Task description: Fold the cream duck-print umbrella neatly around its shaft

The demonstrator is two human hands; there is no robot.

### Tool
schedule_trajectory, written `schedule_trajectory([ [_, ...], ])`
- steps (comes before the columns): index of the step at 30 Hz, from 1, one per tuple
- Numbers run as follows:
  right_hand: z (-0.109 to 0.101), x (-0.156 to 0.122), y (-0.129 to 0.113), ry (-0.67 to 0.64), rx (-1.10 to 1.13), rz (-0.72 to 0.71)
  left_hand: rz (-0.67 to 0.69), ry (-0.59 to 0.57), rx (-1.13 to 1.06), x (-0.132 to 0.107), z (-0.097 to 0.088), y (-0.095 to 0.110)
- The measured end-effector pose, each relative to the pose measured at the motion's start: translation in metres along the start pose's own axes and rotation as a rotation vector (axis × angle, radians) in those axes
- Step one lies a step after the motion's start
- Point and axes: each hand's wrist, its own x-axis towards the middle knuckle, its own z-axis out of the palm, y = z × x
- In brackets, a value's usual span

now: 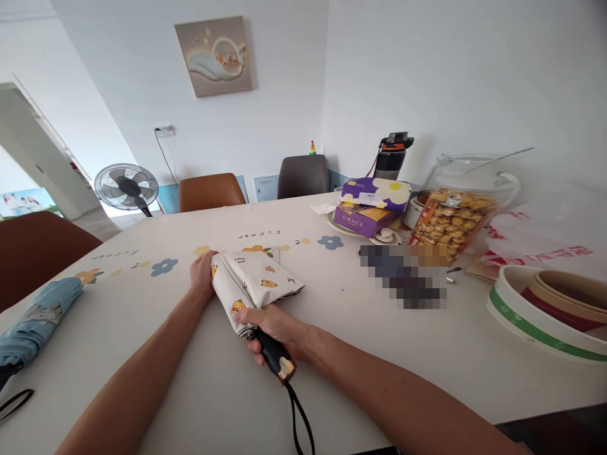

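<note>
A cream folding umbrella printed with yellow cartoon figures lies collapsed on the table, part of its canopy fanned out to the right. My right hand is closed around its lower end, thumb on the fabric, by the black handle with a gold-toned tip. From that tip a black wrist strap hangs toward me. My left hand grips the umbrella's far left end; its fingertips are partly hidden behind the fabric. A blue umbrella rests at the table's left side, its black strap beside it.
On the right stand a tissue pack, a purple box, a black bottle, a clear jar of snacks, and rolls of tape. A blurred dark object lies nearer. Chairs and a fan are beyond the table.
</note>
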Motion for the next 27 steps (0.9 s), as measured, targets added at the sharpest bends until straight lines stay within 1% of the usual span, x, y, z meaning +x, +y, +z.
schedule_trajectory([
  [1,-0.001,0.001,0.0,0.027,0.009,-0.01,0.024,0.011,0.048,0.004,0.001,-0.001],
  [3,-0.003,0.005,-0.001,0.066,0.032,-0.049,0.024,0.053,0.107,0.011,0.005,0.001],
  [5,-0.007,0.009,0.0,0.072,0.036,-0.065,0.061,0.067,0.155,0.013,0.013,0.009],
  [6,-0.008,0.011,0.0,0.067,0.026,-0.054,0.116,0.046,0.185,0.012,0.019,0.016],
  [7,-0.01,0.012,0.0,0.065,0.013,-0.033,0.178,0.0,0.208,0.008,0.027,0.024],
  [8,-0.011,0.012,-0.001,0.063,0.004,-0.012,0.295,-0.086,0.263,0.003,0.036,0.032],
  [9,-0.011,0.012,-0.001,0.065,-0.002,0.004,0.398,-0.231,0.311,-0.004,0.046,0.04],
  [10,-0.011,0.012,-0.001,0.07,-0.002,0.009,0.446,-0.389,0.339,-0.012,0.057,0.047],
  [12,-0.01,0.011,-0.003,0.076,0.021,-0.03,0.481,-0.708,0.393,-0.028,0.079,0.056],
  [13,-0.01,0.01,-0.004,0.072,0.039,-0.061,0.497,-0.84,0.419,-0.035,0.089,0.058],
  [14,-0.01,0.009,-0.005,0.066,0.054,-0.083,0.492,-0.936,0.453,-0.041,0.098,0.059],
  [15,-0.009,0.008,-0.005,0.061,0.066,-0.095,0.479,-1.0,0.489,-0.045,0.106,0.058],
  [16,-0.01,0.007,-0.006,0.055,0.074,-0.098,0.464,-1.038,0.521,-0.048,0.112,0.057],
  [18,-0.01,0.007,-0.006,0.04,0.079,-0.088,0.454,-1.07,0.56,-0.05,0.121,0.054],
  [22,-0.013,0.009,-0.003,0.017,0.073,-0.115,0.545,-1.1,0.596,-0.048,0.127,0.049],
  [25,-0.013,0.01,-0.003,0.015,0.038,-0.094,0.624,-1.059,0.652,-0.047,0.125,0.049],
  [27,-0.013,0.009,-0.004,0.022,0.005,-0.052,0.715,-0.997,0.695,-0.048,0.122,0.053],
])
